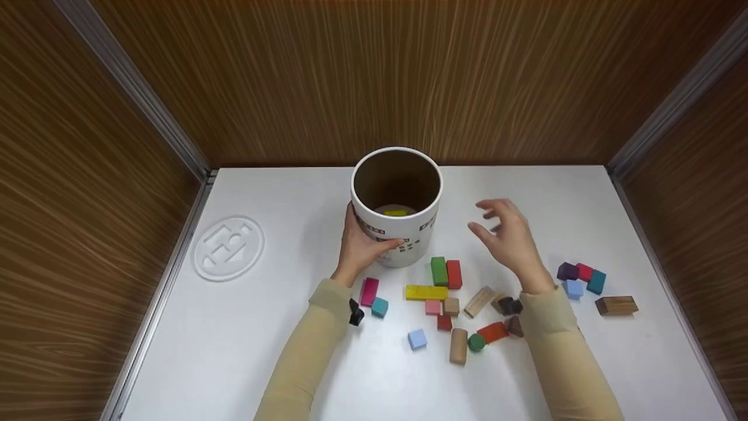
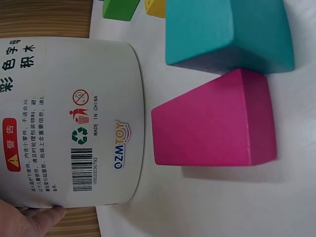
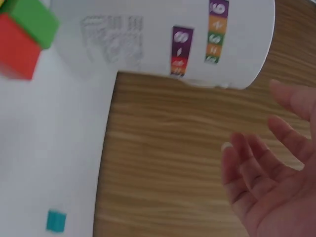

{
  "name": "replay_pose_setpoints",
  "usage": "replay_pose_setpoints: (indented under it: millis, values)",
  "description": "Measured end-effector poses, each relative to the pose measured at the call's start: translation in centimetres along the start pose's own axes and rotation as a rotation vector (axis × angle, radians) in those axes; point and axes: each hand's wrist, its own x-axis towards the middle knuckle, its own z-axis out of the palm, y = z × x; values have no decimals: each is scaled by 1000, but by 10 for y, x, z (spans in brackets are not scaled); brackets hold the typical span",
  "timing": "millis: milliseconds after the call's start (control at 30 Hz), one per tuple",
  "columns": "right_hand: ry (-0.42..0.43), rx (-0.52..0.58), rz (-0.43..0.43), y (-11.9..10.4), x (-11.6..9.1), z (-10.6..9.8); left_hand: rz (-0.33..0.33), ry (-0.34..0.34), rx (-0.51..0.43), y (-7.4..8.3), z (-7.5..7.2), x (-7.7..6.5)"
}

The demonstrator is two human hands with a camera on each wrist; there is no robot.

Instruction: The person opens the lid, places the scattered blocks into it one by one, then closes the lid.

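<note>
Head view — tub [image 1: 416, 231] stands white, printed, open-topped.

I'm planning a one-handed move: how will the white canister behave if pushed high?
The white canister stands tall, so it could tip. Only a yellow piece shows inside, so probably light. Its evenly round rim suggests stiffness.

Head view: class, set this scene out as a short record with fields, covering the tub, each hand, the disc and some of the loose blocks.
Tub: upright on the table, open at the top
Inside: a yellow piece shows at the bottom
Left hand: grips the tub's left side
Right hand: empty, right of the tub, not touching it
Disc: flat on the table, left of the tub
Near side of tub: green block and red block, side by side
Far right: wooden block, near a small coloured cluster
</note>
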Motion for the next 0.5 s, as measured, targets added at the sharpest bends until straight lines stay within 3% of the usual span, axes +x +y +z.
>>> replay_pose_setpoints:
  millis: [300, 500]
  values:
    - [-291, -116, 276, 47, -44, -16, -8, 7, -5, 0, 0, 0]
    - [-414, -148, 416, 74, -64, -19, 10, 8, -10, 0, 1, 0]
